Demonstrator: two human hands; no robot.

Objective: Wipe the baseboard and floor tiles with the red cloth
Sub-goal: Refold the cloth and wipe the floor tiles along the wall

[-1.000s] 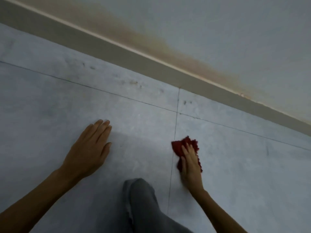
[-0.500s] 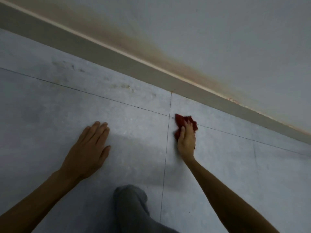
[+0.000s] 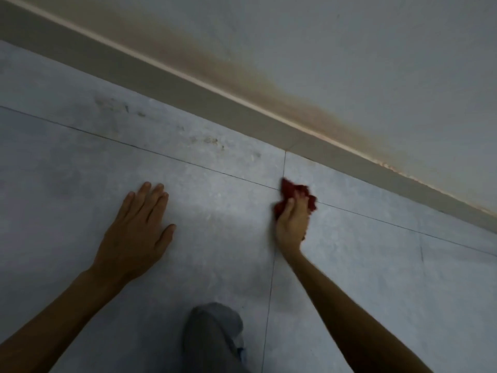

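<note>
The red cloth (image 3: pixel 294 191) lies crumpled on the grey floor tiles (image 3: pixel 223 211), right where two grout lines cross. My right hand (image 3: pixel 292 221) lies on top of it, fingers over the cloth and pressing it to the floor; the cloth sticks out ahead of the fingertips. My left hand (image 3: pixel 138 230) rests flat on the tile to the left, fingers straight and together, holding nothing. The grey-beige baseboard (image 3: pixel 215 103) runs diagonally from upper left to lower right, a short way beyond the cloth.
Brownish stains spread on the white wall (image 3: pixel 349 49) above the baseboard. Small dirt marks (image 3: pixel 209 141) speckle the narrow tile strip by the baseboard. My knee in grey trousers (image 3: pixel 215 337) is at the bottom centre.
My right hand has pushed the cloth forward from the near tile up to the grout crossing near the baseboard. The left hand has stayed flat in place.
</note>
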